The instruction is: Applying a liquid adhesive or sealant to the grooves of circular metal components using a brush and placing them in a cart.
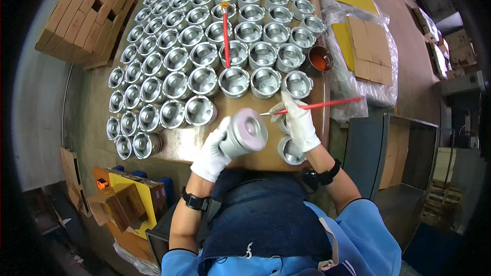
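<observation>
My gloved left hand [212, 154] is closed around a metal piston [245, 134], tilted so that its pinkish-grey crown faces up and to the right. My gloved right hand [300, 125] pinches a thin paintbrush with a red handle [332, 103]. Its pale pointed tip is close to the piston's crown; whether they touch I cannot tell. Rows of silver pistons [203, 81] stand with their hollow ends up on the brown table [232, 108]. Beside my right wrist stands another piston [292, 151], with one more partly hidden behind the hand.
A second red-handled brush [226, 38] rests across the pistons. An open tin with reddish-brown contents [320, 60] is at the table's right edge. Cardboard [369, 51] lies on plastic-wrapped goods to the right. Stacked cartons [84, 15] stand far left, an opened carton [123, 205] lower left.
</observation>
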{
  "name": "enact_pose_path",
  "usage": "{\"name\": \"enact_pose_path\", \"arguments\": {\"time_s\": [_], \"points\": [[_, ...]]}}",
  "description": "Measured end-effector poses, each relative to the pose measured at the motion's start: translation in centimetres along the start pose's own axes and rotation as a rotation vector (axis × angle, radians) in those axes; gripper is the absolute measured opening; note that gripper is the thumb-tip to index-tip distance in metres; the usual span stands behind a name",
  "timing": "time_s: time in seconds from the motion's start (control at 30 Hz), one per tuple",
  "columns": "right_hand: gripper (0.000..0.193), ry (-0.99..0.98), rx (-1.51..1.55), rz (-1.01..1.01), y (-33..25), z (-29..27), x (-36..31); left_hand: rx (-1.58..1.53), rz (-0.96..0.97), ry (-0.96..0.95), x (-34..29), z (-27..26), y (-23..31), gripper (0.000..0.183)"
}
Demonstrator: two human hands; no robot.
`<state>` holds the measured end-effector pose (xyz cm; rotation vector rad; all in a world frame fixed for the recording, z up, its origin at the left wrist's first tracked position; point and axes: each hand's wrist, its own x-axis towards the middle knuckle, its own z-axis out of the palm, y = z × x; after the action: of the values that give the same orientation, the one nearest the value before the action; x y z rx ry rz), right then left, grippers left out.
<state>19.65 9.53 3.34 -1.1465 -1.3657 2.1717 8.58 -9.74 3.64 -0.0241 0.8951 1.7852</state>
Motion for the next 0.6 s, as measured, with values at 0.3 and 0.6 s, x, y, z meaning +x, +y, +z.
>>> {"name": "enact_pose_path", "arguments": {"time_s": [0.3,0.6], "points": [[0.023,-0.115,-0.802,-0.87,2.9,0.1,-3.0,0.974,-0.118,0.323,3.4,-0.3,-2.6,0.039],[0.034,-0.07,-0.461,-0.247,2.6,-3.3,-3.1,2.097,0.233,0.324,6.2,2.2,-1.5,0.034]]}}
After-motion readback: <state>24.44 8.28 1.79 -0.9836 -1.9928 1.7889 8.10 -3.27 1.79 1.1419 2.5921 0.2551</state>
